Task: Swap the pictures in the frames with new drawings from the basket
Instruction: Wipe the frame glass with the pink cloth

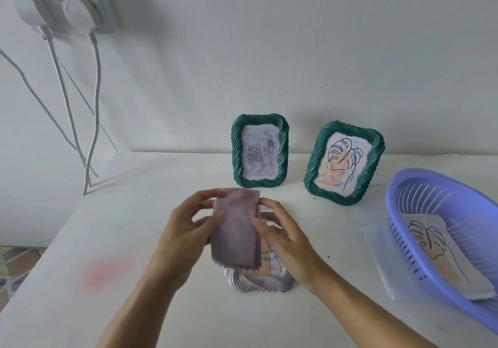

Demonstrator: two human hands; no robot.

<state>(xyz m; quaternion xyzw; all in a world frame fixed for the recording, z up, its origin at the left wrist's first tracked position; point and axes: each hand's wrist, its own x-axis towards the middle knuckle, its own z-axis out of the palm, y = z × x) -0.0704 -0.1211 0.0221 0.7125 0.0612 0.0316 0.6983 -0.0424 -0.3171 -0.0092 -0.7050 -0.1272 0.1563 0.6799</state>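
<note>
- Both hands hold a small lilac cleaning cloth (235, 229) with a pinked lower edge, just above a white ribbed frame (258, 283) that lies flat on the table near the person.
- The left hand (183, 229) pinches the cloth's left edge, thumb on the front and fingers closed behind; the right hand (285, 242) nips the right edge between thumb and fingertips.
- The white frame seems to hold a line drawing already, though the cloth and hands hide most of it.
- Two green twisted-rope frames stand near the wall: the left one (260, 150) with a rose sketch, the right one (344, 163) with a leaf drawing, tilted.
- The lilac plastic basket (420, 194) sits at the right, and a leaf drawing (442, 256) rests inside it; a further sheet (377, 242) pokes out beneath it.
- Risk: wiping hard could slide the unbraced white frame across the smooth top, or drag the cloth's edge under the rim.
- Risk: a wide elbow swing could tip the leaning right green frame, which stands close to the basket.
- The white tabletop (151, 175) is matte, with a faint pink stain (105, 272) at the left and a few dark specks.
- The wall is plain white; a socket with plugs (70, 5) sits at the upper left, and white cables (91, 121) trail down to the table.
</note>
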